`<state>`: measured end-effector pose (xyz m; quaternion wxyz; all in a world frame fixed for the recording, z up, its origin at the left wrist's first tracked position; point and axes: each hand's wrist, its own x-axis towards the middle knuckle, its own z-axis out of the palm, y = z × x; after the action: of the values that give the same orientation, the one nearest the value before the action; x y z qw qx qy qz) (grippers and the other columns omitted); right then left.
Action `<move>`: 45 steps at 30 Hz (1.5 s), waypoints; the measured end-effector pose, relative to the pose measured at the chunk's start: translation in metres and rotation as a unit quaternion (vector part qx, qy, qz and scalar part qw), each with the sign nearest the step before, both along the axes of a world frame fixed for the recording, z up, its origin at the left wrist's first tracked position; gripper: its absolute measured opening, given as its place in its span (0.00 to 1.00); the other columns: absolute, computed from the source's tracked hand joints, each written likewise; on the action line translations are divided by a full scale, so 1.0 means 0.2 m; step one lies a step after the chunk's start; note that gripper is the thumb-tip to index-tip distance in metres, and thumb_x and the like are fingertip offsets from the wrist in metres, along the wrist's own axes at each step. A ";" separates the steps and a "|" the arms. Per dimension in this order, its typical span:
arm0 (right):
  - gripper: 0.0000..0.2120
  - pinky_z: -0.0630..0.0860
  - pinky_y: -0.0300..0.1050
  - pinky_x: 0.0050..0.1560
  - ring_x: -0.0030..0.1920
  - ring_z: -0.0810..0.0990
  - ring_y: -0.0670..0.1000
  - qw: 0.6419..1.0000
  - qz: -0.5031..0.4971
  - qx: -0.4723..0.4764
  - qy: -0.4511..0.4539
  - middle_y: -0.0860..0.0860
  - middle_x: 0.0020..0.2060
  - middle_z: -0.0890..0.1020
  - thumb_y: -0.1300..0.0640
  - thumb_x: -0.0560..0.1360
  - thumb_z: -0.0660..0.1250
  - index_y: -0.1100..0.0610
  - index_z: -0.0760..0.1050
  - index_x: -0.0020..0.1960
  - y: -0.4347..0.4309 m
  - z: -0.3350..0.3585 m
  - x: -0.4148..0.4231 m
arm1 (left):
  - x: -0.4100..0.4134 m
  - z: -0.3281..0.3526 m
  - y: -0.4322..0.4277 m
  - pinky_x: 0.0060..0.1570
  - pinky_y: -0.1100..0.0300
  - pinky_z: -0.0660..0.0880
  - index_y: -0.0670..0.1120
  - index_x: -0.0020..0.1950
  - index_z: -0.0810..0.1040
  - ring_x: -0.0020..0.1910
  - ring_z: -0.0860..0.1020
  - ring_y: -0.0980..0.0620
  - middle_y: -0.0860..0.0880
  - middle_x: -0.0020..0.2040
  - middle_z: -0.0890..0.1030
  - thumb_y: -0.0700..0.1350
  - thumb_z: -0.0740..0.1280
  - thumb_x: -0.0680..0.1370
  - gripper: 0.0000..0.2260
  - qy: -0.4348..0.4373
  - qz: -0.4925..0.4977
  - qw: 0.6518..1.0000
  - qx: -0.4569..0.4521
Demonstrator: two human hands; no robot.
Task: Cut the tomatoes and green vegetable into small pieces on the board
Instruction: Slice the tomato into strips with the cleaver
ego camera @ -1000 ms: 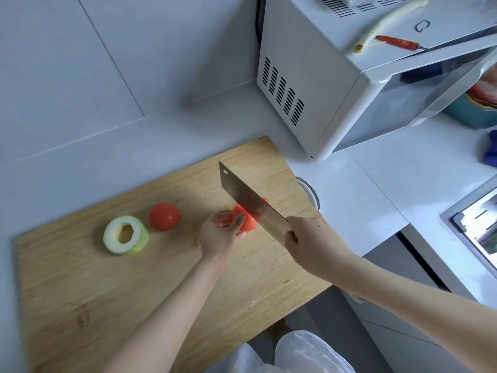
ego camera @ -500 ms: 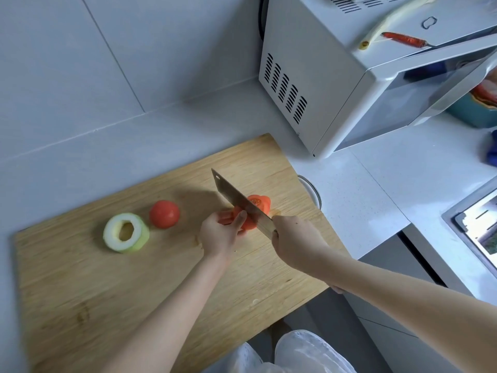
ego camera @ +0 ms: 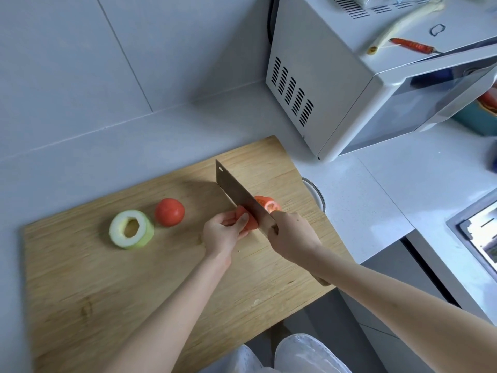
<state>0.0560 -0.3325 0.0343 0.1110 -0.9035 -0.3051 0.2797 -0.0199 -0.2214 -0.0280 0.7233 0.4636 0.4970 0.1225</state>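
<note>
A wooden cutting board (ego camera: 107,286) lies on the grey counter. My left hand (ego camera: 222,234) holds a tomato piece (ego camera: 248,220) down near the board's right side, fingers curled over it. My right hand (ego camera: 291,238) grips the handle of a cleaver (ego camera: 239,196), whose blade stands in the tomato. A cut slice (ego camera: 269,204) lies to the right of the blade. A whole tomato (ego camera: 170,212) and a pale green hollow vegetable ring (ego camera: 131,228) sit further left on the board.
A white microwave (ego camera: 349,84) stands at the back right, with a red chilli (ego camera: 412,46) and a pale stalk (ego camera: 403,22) on top. A glass rim (ego camera: 314,192) shows by the board's right edge. A sink (ego camera: 476,232) lies at far right.
The cleaver came down through the tomato and a slice fell off to the right of the blade. The blade now stands further left in the piece my left hand holds.
</note>
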 end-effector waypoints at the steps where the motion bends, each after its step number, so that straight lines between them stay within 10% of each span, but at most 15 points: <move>1: 0.14 0.60 0.42 0.26 0.32 0.69 0.54 1.000 0.004 -0.002 0.001 0.50 0.29 0.68 0.62 0.74 0.55 0.53 0.57 0.32 0.00 0.01 0.00 | 0.00 0.00 0.00 0.43 0.57 0.81 0.36 0.54 0.78 0.44 0.83 0.47 0.42 0.46 0.83 0.38 0.74 0.70 0.15 0.001 -0.005 1.000 0.002; 25: 0.13 0.61 0.38 0.26 0.27 0.66 0.47 0.998 0.028 -0.058 -0.002 0.48 0.28 0.68 0.60 0.77 0.53 0.52 0.60 0.34 -0.23 0.23 -0.07 | -0.02 0.00 -0.01 0.33 0.69 0.77 0.40 0.46 0.79 0.40 0.83 0.50 0.46 0.42 0.83 0.39 0.74 0.70 0.08 0.014 -0.016 0.997 0.071; 45: 0.09 0.62 0.43 0.27 0.34 0.71 0.54 1.000 -0.001 -0.020 0.006 0.50 0.31 0.69 0.60 0.77 0.54 0.57 0.63 0.38 0.03 -0.01 -0.07 | -0.01 -0.05 0.00 0.37 0.60 0.80 0.39 0.42 0.78 0.39 0.83 0.48 0.43 0.40 0.82 0.41 0.75 0.69 0.08 0.013 0.005 0.996 0.090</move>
<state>0.0424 -0.3255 0.0319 0.0950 -0.9042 -0.2980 0.2910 -0.0229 -0.2221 -0.0373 0.6716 0.5255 0.4958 0.1642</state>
